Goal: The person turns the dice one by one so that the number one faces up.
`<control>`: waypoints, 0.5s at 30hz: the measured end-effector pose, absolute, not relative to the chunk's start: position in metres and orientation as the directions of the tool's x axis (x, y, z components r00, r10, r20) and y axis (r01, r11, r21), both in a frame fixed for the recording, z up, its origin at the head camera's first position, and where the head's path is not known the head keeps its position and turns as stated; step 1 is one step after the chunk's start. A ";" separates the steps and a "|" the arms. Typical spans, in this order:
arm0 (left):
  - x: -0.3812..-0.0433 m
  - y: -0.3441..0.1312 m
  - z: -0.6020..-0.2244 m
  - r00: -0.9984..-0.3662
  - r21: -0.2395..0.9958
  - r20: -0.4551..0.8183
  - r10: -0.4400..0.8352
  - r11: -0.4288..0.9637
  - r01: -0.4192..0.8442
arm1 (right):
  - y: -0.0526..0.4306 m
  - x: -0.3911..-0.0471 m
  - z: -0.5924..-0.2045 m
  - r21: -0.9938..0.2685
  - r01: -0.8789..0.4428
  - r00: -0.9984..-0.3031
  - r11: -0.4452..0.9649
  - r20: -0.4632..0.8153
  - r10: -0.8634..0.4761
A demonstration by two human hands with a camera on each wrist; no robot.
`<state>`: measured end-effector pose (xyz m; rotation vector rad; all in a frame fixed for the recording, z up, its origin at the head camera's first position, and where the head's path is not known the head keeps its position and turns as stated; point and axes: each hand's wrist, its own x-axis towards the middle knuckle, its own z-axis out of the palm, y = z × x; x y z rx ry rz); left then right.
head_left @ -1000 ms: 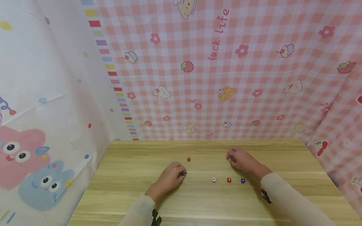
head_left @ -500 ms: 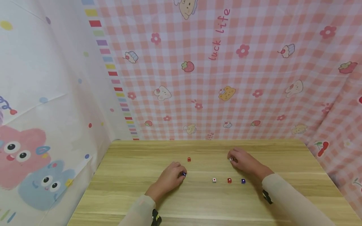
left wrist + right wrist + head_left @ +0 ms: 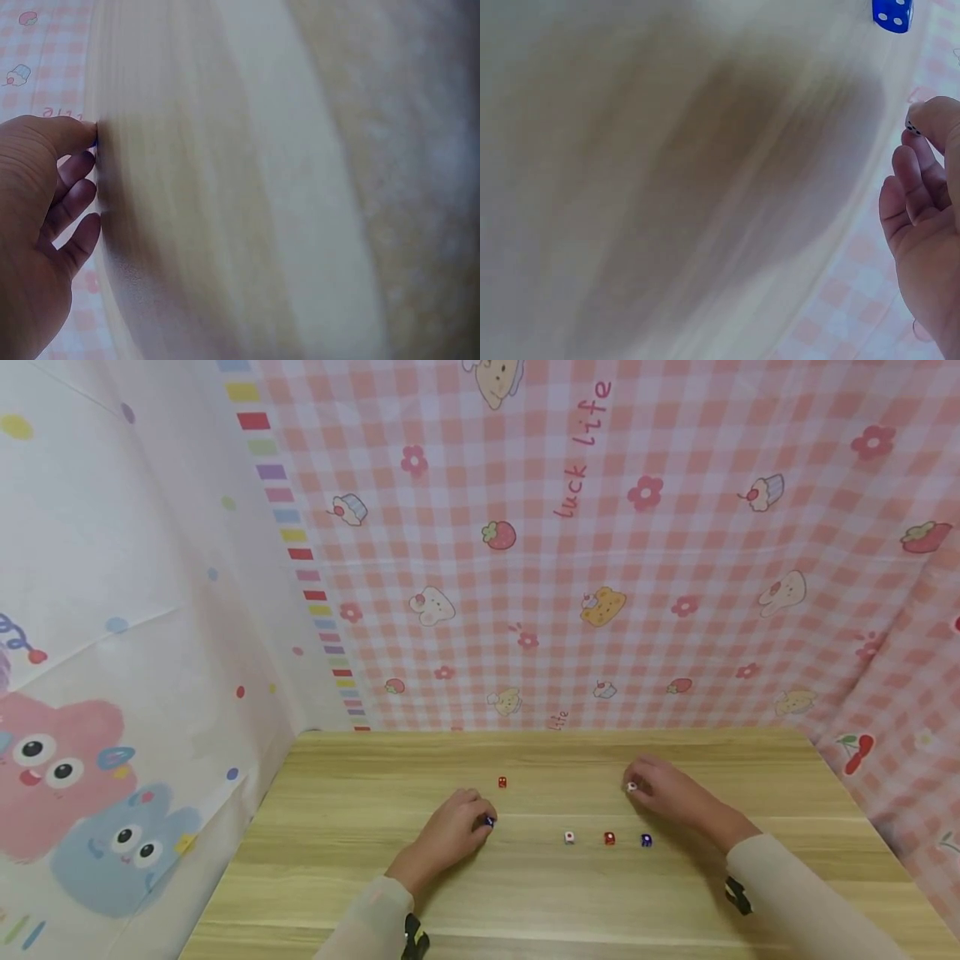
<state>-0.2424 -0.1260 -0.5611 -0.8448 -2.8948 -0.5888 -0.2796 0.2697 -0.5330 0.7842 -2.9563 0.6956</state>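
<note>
My left hand [image 3: 444, 837] rests low on the wooden table, pinching a dark blue die [image 3: 490, 821] between thumb and fingertips. Only a sliver of that die shows past the thumb in the left wrist view. Farther right and back, my right hand [image 3: 675, 800] holds a white die [image 3: 632, 787] in a thumb-and-finger pinch; its dark dots show in the right wrist view. Behind the left fingertips lies a red die [image 3: 502, 782]. Between the hands and closer to me, a white die [image 3: 569, 837], a red die [image 3: 610, 838] and a blue die [image 3: 647, 840] form a spaced row.
The wooden table [image 3: 525, 902] ends at the back against a pink checked cloth [image 3: 540, 568]. A white cloth [image 3: 172, 610] with cartoon prints hangs along the left side. Dark bands [image 3: 738, 895] sit at both sleeves.
My right hand has moved to the right across the table with the white die still pinched. The left hand and the dice lying on the table have kept their places.
</note>
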 end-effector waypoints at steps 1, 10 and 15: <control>-0.242 -0.126 -0.561 -0.846 0.341 0.171 0.506 0.775 0.532 | 0.273 -0.276 -0.533 -0.419 -0.477 -0.873 0.773 0.122 -0.472; -0.241 -0.127 -0.560 -0.831 0.326 0.202 0.518 0.765 0.556 | 0.298 -0.247 -0.538 -0.393 -0.507 -0.860 0.767 0.177 -0.478; -0.242 -0.127 -0.560 -0.834 0.327 0.186 0.520 0.767 0.552 | 0.306 -0.232 -0.540 -0.380 -0.539 -0.842 0.752 0.229 -0.488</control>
